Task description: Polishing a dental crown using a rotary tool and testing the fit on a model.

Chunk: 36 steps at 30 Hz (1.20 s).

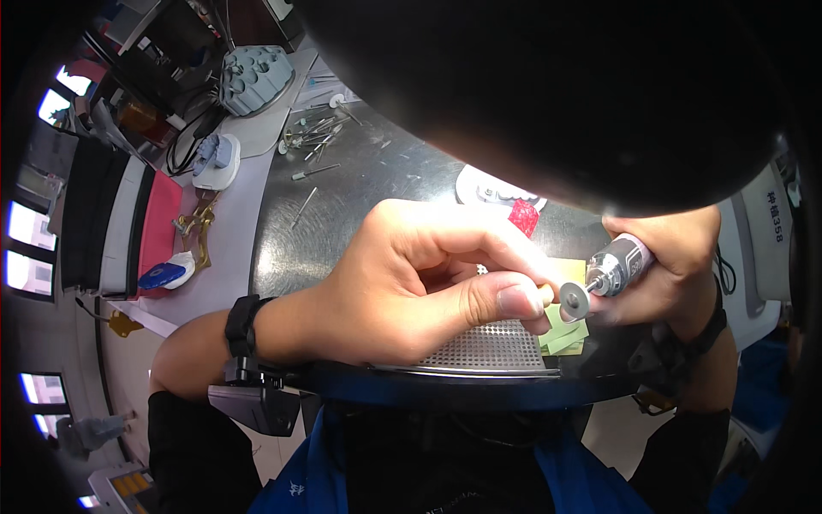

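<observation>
Currently, from my remote seat, I have both hands in close work over the near edge of the tabletop (377, 171). Left hand (411, 291): thumb and forefinger pinched on a small tan piece (546, 295). Right hand (681, 257): wrapped around a rotary handpiece (623, 259), its grey disc (574, 301) pointed in toward the pinch.

Risks, as I judge them. The disc sits just beside the piece and the left fingertips; if it is turning, which I cannot tell, a small slip of either wrist could nick skin. So little of the piece stands out of the grip that a catch at the disc's rim might twist it loose. If dropped, it would probably land on the perforated plate (488, 347) or among the green paper slips (565, 334), where it would be easy to lose. Pressing too hard or at a poor angle could also gouge it or chip the disc.

The piece itself: held out past the thumb tip, left of the disc, above the slips. Pale tan, blunt and rounded at the exposed end, rather matte. Most of its body is hidden by the fingers, so full shape unknown. Contact with the disc: cannot tell from this angle.
</observation>
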Each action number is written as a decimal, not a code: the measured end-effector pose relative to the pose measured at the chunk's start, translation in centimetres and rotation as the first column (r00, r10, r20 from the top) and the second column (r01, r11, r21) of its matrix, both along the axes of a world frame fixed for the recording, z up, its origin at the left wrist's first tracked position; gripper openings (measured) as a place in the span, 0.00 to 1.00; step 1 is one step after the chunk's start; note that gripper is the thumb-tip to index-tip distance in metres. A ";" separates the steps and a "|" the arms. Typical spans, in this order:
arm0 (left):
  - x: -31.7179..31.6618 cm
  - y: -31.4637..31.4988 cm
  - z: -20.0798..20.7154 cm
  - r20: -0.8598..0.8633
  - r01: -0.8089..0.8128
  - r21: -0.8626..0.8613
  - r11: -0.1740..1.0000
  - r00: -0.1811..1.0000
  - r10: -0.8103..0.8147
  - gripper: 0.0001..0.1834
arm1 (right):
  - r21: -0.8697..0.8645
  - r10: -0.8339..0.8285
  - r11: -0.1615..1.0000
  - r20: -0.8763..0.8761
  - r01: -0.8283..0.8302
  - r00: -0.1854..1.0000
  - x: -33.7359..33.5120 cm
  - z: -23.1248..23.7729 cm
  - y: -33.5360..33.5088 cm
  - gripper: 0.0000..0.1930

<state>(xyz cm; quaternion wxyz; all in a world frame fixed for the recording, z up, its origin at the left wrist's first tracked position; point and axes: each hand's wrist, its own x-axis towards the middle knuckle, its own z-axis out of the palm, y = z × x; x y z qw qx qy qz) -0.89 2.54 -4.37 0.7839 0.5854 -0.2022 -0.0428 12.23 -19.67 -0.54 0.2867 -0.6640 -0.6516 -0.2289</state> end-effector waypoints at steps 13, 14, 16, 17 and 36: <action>0.4 0.3 -0.4 0.176 -0.087 0.086 0.992 0.982 0.071 0.15 | -0.087 -0.020 0.996 -0.159 0.006 0.987 0.0 -0.3 -0.7 0.22; 0.3 0.3 -0.3 0.171 -0.084 0.108 0.991 0.983 0.064 0.15 | -0.139 -0.019 0.990 -0.211 -0.011 0.977 0.0 -0.3 -1.3 0.22; 0.3 0.3 -0.1 0.166 -0.078 0.128 0.989 0.985 0.056 0.15 | -0.190 -0.022 0.981 -0.263 -0.029 0.965 0.1 -0.4 -1.8 0.23; 0.3 0.3 0.0 0.153 -0.081 0.139 0.987 0.987 0.059 0.15 | -0.180 -0.009 0.983 -0.252 -0.038 0.968 0.1 -0.5 -1.9 0.24; 0.5 0.0 0.0 0.142 -0.071 0.075 0.995 0.988 0.060 0.15 | 0.000 -0.064 0.998 -0.150 0.065 0.987 -0.5 -1.0 0.0 0.26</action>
